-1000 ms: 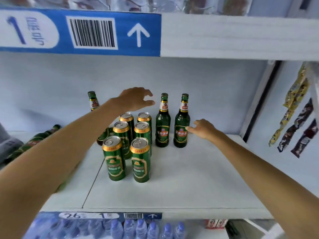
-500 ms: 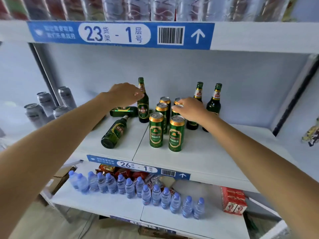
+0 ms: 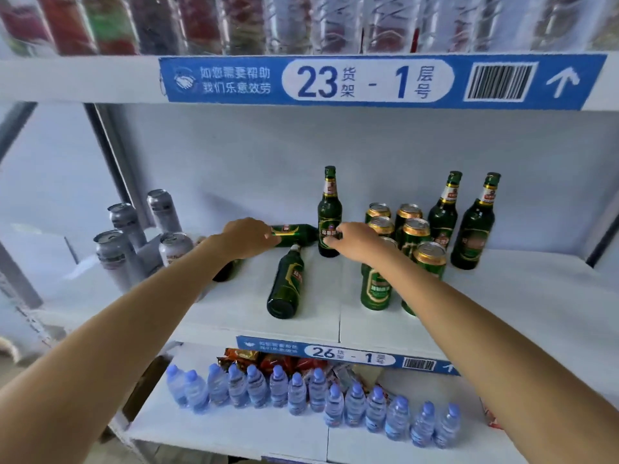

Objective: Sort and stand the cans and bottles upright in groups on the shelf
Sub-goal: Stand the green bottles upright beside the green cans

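A lying bottle (image 3: 294, 233) at the back of the shelf (image 3: 502, 306) is gripped near its neck by the left hand (image 3: 249, 237), while the upright bottle (image 3: 329, 216) beside it is clasped at the body by the right hand (image 3: 355, 242); being glass, likely heavy, slippery and breakable, both are best held around the body.

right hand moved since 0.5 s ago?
Yes. The right hand was over the cans; now it sits left of them, at the lower body of the standing bottle left of the cans.
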